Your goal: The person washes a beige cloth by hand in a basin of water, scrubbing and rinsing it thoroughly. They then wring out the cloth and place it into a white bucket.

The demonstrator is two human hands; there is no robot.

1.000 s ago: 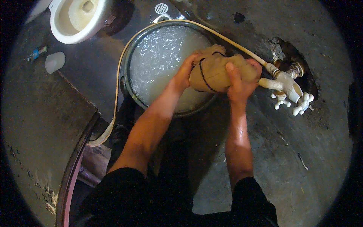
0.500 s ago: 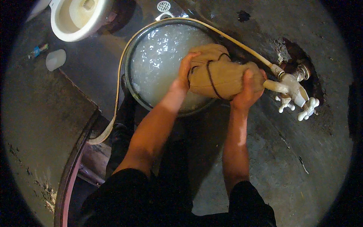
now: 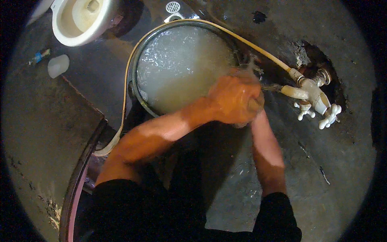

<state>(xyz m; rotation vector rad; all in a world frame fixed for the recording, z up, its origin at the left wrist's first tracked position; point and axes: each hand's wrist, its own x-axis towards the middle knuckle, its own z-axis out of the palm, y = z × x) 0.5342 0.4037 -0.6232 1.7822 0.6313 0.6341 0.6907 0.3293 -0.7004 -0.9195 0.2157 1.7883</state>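
Observation:
Over the right edge of a round dark-rimmed tub [image 3: 139,94] of cloudy, brownish water, my two hands are closed tightly together. My left hand [image 3: 231,99] is on top, smeared by motion. My right hand [image 3: 258,111] is mostly hidden behind it. Bunched between them is the brown cloth item, almost fully covered by my fingers; only small bits seem to show. Water runs from the tap spout [image 3: 293,92] just to the right and splashes against my hands.
A tap body with white cross handles [image 3: 329,117] juts from the right wall. A yellowish hose [image 3: 258,49] curves from it around the tub's rim. A toilet bowl [image 3: 64,34], a whitish plastic cup [image 3: 59,66] and a floor drain [image 3: 173,7] lie beyond.
My hands have come together, squeezing the brown cloth item from a wide bundle into a small wad. The tub water looks browner, and tap water now splashes off my hands.

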